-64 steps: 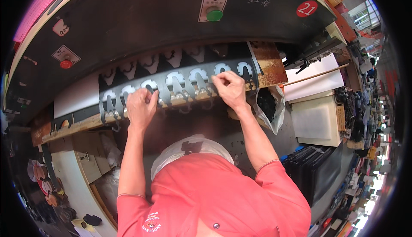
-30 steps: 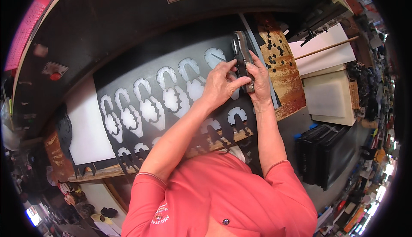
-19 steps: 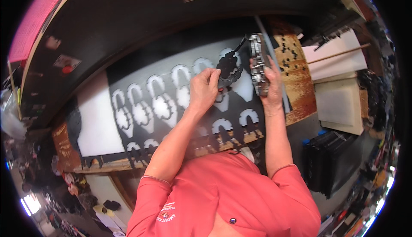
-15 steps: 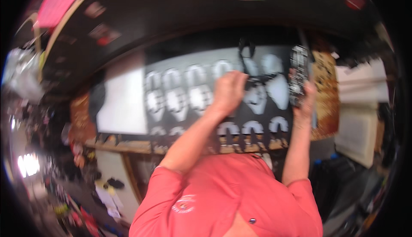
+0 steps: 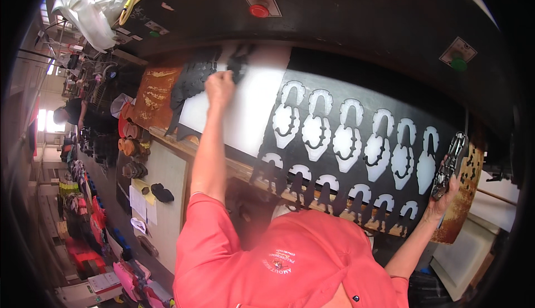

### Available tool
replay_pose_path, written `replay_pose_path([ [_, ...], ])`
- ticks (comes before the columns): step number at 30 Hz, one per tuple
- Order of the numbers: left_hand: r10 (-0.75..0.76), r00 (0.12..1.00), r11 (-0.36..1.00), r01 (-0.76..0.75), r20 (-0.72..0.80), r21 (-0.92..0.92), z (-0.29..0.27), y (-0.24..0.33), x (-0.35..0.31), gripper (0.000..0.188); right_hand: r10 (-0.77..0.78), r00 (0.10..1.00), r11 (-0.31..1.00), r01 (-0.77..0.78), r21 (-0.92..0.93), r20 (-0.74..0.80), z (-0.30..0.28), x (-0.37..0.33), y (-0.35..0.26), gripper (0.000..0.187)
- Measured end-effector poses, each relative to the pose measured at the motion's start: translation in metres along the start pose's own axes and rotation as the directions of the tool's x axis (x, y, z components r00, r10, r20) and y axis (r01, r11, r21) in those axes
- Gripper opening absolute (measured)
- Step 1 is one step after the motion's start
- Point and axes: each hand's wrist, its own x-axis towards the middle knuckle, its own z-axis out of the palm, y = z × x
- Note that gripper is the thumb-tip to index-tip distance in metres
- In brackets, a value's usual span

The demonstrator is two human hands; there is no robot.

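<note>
My left hand (image 5: 220, 89) is closed on a black cut-out piece (image 5: 238, 65), blurred by motion, above a white board (image 5: 245, 107). Beside that hand, at the board's far left, lie dark cut pieces (image 5: 192, 79) in a pile. A black sheet (image 5: 284, 166) with rows of shoe-upper-shaped openings covers the board to the right; white shows through the openings. My right hand (image 5: 444, 197) grips the lower end of a metal cutting die (image 5: 450, 163), tilted upright at the sheet's right edge.
A dark machine beam (image 5: 345, 29) spans the far side, with a red button (image 5: 258, 11) and a green button (image 5: 459, 64). Rusty plates (image 5: 159, 93) flank the board. At the left stand a side table (image 5: 167, 168) with papers and dark pieces, and another person (image 5: 78, 110) farther off.
My left hand has moved from over the sheet's openings to the left side, carrying black material. My right hand still holds the cutting die. The view has turned and shifted left.
</note>
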Motion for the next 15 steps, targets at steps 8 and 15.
replay_pose_path([
  [8,-0.013,0.965,0.951,0.093,-0.262,0.295,-0.036,-0.089,0.044,0.037,-0.033,0.999,0.999,0.034,-0.025,0.017,0.03,-0.003,-0.011,0.07],
  [15,0.21,0.972,0.965,-0.223,-0.104,-0.135,-0.006,-0.045,-0.022,0.032,0.044,0.994,0.981,-0.062,-0.184,-0.101,0.026,-0.001,-0.036,0.066],
])
